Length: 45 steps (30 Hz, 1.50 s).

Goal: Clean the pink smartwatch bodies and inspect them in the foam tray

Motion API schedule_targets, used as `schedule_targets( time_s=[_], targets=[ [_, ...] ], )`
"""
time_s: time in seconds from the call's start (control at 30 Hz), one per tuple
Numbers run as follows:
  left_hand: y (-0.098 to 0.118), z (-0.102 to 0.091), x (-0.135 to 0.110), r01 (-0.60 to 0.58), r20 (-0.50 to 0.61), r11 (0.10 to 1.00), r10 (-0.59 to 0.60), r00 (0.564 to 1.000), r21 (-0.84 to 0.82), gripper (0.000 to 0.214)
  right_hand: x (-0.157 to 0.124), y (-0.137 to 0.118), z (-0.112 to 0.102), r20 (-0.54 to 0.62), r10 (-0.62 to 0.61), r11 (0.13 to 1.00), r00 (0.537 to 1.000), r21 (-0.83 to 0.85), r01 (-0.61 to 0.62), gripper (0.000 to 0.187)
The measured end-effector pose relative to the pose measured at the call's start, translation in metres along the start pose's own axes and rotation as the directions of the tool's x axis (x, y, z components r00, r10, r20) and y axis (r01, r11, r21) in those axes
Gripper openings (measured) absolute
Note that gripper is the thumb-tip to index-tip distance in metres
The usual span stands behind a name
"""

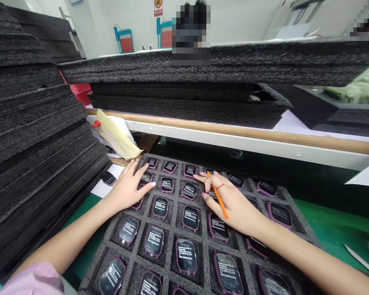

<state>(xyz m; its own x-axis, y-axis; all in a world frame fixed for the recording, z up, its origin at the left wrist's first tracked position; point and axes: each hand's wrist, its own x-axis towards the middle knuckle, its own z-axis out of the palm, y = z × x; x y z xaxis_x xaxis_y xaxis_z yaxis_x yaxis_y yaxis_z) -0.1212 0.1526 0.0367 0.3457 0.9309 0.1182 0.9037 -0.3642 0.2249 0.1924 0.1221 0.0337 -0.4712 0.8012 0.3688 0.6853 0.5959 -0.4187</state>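
Observation:
A dark grey foam tray point(175, 191) holds rows of watch faces in purple frames, such as this smartwatch point(186, 256), each in its own square pocket. Most screens are lit with small white text. My left hand point(129, 184) lies spread over the tray's far left edge, its fingers apart beside the watches there. Over the far middle of the tray, my right hand point(224, 196) has a slim orange stick point(218, 196) tucked between its fingers, with fingertips close to the far watches. Some watches are hidden under this hand and forearm.
Tall stacks of black foam sheets point(33, 135) rise at the left. More foam point(184, 104) lies on a shelf with a wooden edge point(218, 127) behind the tray. One loose watch point(108, 178) sits left of the tray, near a yellow paper sheet point(117, 137). A person is behind the shelf.

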Motion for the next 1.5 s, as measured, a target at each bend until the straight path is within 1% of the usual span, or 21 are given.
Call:
schedule_targets(
  time_s=[0.2,0.33,0.53,0.67,0.77,0.87,1.0,1.1,1.2,1.3,1.5],
  targets=[
    [-0.003,0.005,0.012,-0.016,-0.014,1.0,0.016,1.0,0.011,0.071,0.012,0.005,0.008,0.001,-0.001,1.0,1.0,0.023,0.001,0.016],
    [-0.001,0.006,0.016,-0.016,-0.026,1.0,0.017,1.0,0.017,0.071,0.022,0.005,0.014,0.005,-0.001,0.999,1.0,0.039,0.001,0.016],
    [0.015,0.001,0.015,-0.032,-0.013,0.999,0.032,0.999,0.017,0.076,0.048,-0.004,0.027,0.035,-0.028,0.998,0.999,0.061,0.025,0.017],
    [0.029,-0.003,0.017,-0.077,0.041,0.997,0.077,0.996,0.005,0.072,0.057,0.002,0.027,0.0,-0.007,0.999,1.0,0.053,0.007,0.018],
    [0.037,-0.003,0.022,-0.1,0.069,0.995,0.1,0.993,-0.007,0.072,0.051,0.011,0.022,-0.026,0.013,0.999,1.0,0.033,-0.012,0.019],
    [0.042,0.001,0.028,-0.112,0.077,0.994,0.113,0.991,-0.011,0.072,0.039,0.019,0.015,-0.037,0.022,1.0,0.999,0.011,-0.021,0.019],
    [0.044,0.004,0.031,-0.133,0.085,0.991,0.133,0.987,-0.01,0.071,0.024,0.021,0.009,-0.032,0.019,1.0,0.999,-0.008,-0.019,0.018],
    [0.045,0.003,0.03,-0.133,0.071,0.991,0.132,0.989,0.009,0.076,0.019,0.019,0.01,-0.014,0.008,1.0,1.0,-0.015,-0.009,0.017],
    [0.046,-0.001,0.026,-0.118,0.069,0.993,0.116,0.991,0.023,0.077,0.02,0.017,0.011,0.004,0.0,1.0,1.0,-0.019,0.001,0.018],
    [0.043,-0.006,0.02,-0.099,0.05,0.995,0.098,0.994,0.011,0.075,0.019,0.015,0.008,-0.006,-0.001,1.0,1.0,-0.021,0.001,0.018],
    [0.026,-0.012,-0.002,-0.049,0.003,0.998,0.049,0.999,-0.032,0.07,0.003,0.017,-0.008,-0.051,0.009,0.999,0.999,-0.035,-0.01,0.013]
  ],
)
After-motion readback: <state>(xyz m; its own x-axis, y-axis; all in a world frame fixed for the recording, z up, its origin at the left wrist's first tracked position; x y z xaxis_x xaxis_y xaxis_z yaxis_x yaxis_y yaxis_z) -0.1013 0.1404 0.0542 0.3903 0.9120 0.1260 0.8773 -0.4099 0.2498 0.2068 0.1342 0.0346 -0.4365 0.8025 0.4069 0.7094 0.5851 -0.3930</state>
